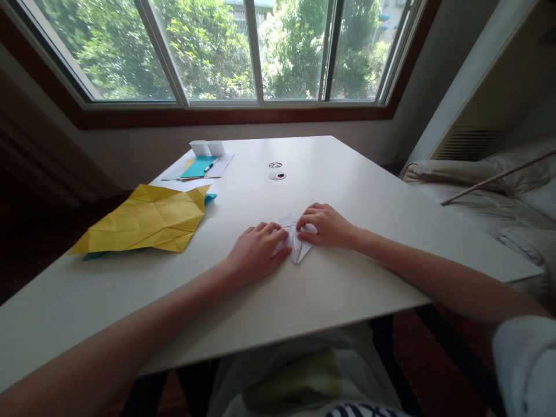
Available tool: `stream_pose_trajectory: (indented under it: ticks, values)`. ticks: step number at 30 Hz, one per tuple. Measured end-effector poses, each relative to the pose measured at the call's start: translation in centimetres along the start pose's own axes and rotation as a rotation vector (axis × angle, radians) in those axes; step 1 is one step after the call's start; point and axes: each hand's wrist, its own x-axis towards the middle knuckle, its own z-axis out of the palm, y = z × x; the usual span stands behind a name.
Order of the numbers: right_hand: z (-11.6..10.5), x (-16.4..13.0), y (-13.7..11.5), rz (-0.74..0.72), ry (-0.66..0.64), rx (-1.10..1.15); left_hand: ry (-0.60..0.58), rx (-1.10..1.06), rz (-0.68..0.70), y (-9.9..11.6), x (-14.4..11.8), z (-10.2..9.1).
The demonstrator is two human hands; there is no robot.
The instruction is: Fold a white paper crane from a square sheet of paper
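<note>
Both hands flat on the small white folded paper piece (296, 243) mid white table (347, 191), left hand (256, 252) pinning its left flap, right hand (328, 226) fingertips on the upper right edge: keep left planted, press the crease outward, edges aligned.

Two hands (256, 252) (326, 226), one folded white paper (297, 250), one yellow sheet (145, 220), two white cups (200, 147) (216, 148), one table (347, 191).

We saw a small white folded paper (296, 246) lying flat on the white table (347, 191), creased into a pointed shape (its tip toward the near edge), partly covered by fingers pressing from both sides.
</note>
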Motion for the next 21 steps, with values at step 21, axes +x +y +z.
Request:
stream_pose_trajectory:
  ticks: [21]
  values:
    - [-1.0, -0.6, -2.2, -0.059, -0.168, -0.051, -0.003, -0.02, 0.009, 0.0, 0.0, 0.0]
